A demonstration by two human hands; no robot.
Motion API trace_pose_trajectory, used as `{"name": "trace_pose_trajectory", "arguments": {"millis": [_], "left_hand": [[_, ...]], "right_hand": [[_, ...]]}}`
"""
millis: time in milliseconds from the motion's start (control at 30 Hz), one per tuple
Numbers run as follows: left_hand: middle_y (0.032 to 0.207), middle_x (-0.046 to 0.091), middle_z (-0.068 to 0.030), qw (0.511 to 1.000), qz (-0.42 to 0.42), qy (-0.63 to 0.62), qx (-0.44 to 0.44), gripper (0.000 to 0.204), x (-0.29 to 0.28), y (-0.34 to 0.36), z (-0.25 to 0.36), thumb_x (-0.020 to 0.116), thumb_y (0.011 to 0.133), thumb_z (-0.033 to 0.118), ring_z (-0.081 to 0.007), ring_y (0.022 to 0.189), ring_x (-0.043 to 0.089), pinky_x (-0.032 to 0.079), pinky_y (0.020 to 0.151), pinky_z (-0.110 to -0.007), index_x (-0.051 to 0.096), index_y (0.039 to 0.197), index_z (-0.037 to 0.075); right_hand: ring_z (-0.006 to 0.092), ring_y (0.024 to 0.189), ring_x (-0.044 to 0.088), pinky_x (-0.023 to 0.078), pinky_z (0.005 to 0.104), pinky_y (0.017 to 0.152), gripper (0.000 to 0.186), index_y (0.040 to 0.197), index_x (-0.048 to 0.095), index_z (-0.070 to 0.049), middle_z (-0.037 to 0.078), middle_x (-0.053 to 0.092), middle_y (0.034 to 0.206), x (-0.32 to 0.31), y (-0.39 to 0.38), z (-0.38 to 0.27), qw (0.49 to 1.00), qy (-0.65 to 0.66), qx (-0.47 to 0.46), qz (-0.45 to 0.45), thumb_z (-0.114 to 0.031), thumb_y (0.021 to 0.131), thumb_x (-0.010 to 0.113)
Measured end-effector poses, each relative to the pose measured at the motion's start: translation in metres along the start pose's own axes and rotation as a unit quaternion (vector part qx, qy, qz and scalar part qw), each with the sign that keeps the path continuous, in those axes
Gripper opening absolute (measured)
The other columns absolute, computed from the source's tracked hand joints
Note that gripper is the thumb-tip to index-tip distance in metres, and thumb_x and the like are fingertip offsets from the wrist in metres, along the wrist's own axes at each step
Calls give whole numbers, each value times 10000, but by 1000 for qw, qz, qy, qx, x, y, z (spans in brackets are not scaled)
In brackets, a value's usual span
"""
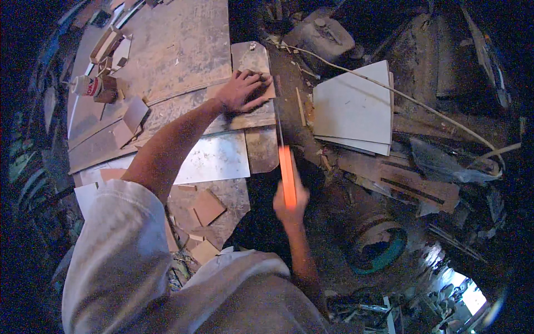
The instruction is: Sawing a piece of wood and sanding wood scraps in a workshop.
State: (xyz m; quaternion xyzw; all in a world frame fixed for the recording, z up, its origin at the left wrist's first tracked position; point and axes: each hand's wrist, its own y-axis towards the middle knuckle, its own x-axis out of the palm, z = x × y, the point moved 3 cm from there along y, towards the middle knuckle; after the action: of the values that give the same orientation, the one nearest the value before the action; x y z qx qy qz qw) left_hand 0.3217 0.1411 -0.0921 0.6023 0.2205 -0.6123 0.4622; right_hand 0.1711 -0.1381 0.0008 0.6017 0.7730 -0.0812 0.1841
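My left hand lies spread on a small brown wooden board at the bench's right edge, its fingers apart and pressing down. In front of it, my right hand, slightly blurred, is closed around the orange handle of a saw. The saw's thin blade runs away from me along the board's right end. How deep it sits in the wood cannot be made out. Beneath the board is the worn wooden workbench.
A container, wood offcuts and small brown panels lie on the bench at left. White panels, a cable and a dusty jerrycan are on the right. A round tyre-like ring lies lower right.
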Motion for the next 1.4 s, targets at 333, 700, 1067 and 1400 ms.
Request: {"name": "trace_pose_trajectory", "arguments": {"millis": [333,700,1067,1400], "left_hand": [[1244,547,-136,999,-20,28,4,549,-10,4,6,661,849,396,-338,1147,476,378,950,-498,566,1273,60],[1250,541,-125,999,-37,9,-19,572,-11,4,7,632,864,416,-328,1149,473,375,949,-506,547,1314,73],[1209,552,-120,999,-6,35,11,554,-9,19,12,660,850,404,-327,1135,477,383,944,-483,561,1273,60],[1255,535,-130,999,-39,18,-22,583,-1,5,6,634,867,435,-328,1154,465,365,949,-503,539,1307,63]], "right_hand": [[325,1097,666,556,366,859,580,1428,453,-18,194,569,1368,6,7,15,1000,17,-13,-1,-18,854,543],[309,1108,665,558,332,812,541,1418,462,21,210,539,1400,-32,-80,11,980,-116,121,-109,-26,880,503],[342,945,709,559,380,793,537,1376,487,46,269,597,1279,20,72,21,1000,14,-8,10,1,843,538],[289,1174,633,546,345,865,525,1418,449,44,219,535,1402,-44,-80,-13,992,-52,87,-70,-59,904,488]]}}
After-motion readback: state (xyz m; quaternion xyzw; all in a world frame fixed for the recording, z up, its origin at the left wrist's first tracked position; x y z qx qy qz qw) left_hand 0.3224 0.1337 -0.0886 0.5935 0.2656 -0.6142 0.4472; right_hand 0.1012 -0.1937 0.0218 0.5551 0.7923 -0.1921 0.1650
